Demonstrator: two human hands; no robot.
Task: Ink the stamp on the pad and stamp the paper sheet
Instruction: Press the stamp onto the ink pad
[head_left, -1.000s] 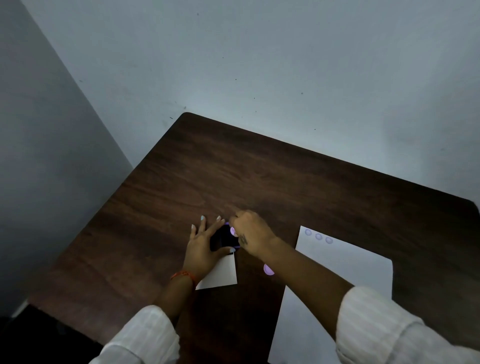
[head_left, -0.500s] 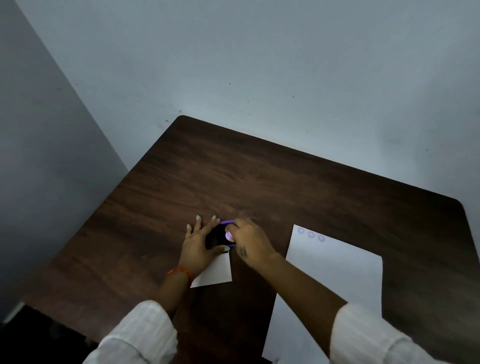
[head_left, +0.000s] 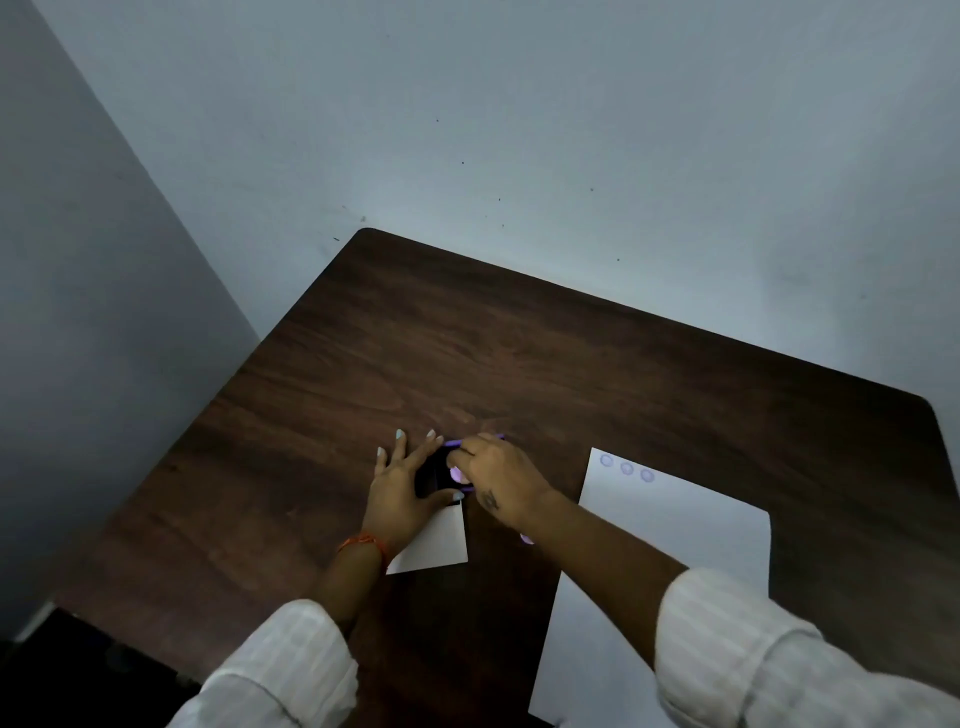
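Left hand (head_left: 402, 493) flat, fingers spread, steadying the pad (head_left: 434, 475); right hand (head_left: 498, 478) pinches the stamp (head_left: 457, 474) on it — sheet (head_left: 670, 545) lies to the right.

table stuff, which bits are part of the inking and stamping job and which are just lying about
In use:
ink pad, steadied by left hand
stamp, in right hand
paper sheet, three round marks on it

Lying about:
small white paper
purple piece under right wrist
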